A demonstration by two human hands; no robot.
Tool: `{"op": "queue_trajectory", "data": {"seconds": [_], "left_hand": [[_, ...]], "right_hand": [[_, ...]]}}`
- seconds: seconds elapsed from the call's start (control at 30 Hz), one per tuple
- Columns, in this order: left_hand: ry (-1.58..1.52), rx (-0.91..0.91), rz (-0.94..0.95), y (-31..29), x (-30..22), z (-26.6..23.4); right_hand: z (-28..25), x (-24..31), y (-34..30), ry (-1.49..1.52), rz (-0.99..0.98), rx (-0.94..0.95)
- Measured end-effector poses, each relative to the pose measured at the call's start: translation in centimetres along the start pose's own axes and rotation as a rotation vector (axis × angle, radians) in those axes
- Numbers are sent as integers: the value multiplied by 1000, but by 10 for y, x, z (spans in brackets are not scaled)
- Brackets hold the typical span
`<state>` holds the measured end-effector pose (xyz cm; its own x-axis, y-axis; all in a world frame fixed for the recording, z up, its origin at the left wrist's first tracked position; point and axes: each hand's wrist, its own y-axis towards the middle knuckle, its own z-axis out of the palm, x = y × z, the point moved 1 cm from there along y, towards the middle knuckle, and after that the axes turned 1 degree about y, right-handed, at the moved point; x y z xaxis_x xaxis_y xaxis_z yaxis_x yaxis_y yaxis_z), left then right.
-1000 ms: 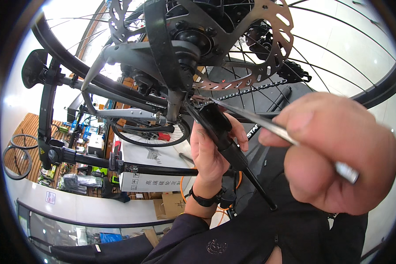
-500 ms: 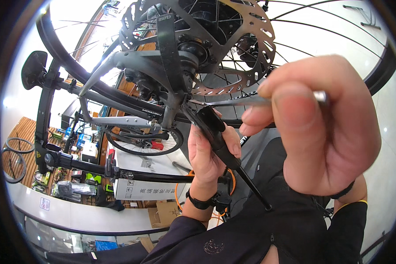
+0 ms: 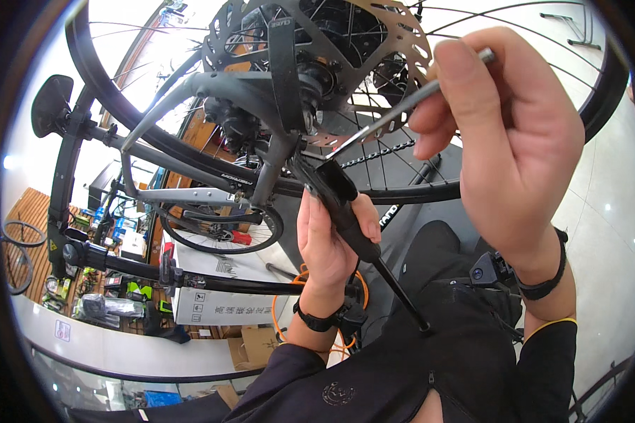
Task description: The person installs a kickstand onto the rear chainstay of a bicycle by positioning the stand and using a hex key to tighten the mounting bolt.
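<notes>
My left hand (image 3: pixel 321 243) is wrapped round the upper body of a black bicycle kickstand (image 3: pixel 360 243), holding it against the grey frame (image 3: pixel 279 158) by the rear axle. The kickstand's thin leg slants down toward my lap. My right hand (image 3: pixel 508 134) pinches a silver hex key (image 3: pixel 391 118) between thumb and fingers. Its bent tip reaches the top of the kickstand near the frame; whether it sits in a bolt cannot be made out. Just above are the brake rotor (image 3: pixel 395 42) and a flat black lever (image 3: pixel 284 77).
The spoked wheel's black rim (image 3: pixel 423 192) curves behind my hands. A black clamp-stand arm (image 3: pixel 226 282) crosses at the left, before a white carton (image 3: pixel 226 303). An orange hose (image 3: pixel 279 321) loops by my left wrist. Several tools and packages lie on slatted wood at far left.
My right hand has moved up and away from my lap, tilting the hex key so its outer end is higher. My left hand still holds the kickstand in nearly the same place.
</notes>
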<state>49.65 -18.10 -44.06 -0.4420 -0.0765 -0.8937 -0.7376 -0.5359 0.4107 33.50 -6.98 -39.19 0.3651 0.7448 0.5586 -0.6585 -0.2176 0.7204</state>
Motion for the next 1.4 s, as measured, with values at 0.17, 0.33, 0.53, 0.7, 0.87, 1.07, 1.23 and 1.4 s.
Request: {"op": "queue_trajectory", "data": {"seconds": [0.17, 0.33, 0.53, 0.7, 0.87, 1.07, 1.23, 1.4], "left_hand": [[-1, 26, -2, -2, -2, -3], [-67, 54, 5, -2, 1, -9], [-176, 18, -8, -8, 6, -12], [-153, 67, 12, -2, 5, -12], [-121, 103, 53, 0, 5, -12], [-210, 59, 15, -5, 11, -13], [-139, 4, -16, -6, 5, -10], [-305, -115, -36, -9, 9, -1]], "right_hand": [[-9, 6, 0, -105, 1, -23], [-20, 26, -27, -297, -237, 100], [6, 29, -51, -340, -558, 198], [13, 25, -60, -299, -670, 245], [15, 26, -65, -313, -687, 229], [3, 33, -54, -308, -563, 301], [-13, 34, -40, -328, -419, 387], [1, 34, -45, -302, -606, 369]]}}
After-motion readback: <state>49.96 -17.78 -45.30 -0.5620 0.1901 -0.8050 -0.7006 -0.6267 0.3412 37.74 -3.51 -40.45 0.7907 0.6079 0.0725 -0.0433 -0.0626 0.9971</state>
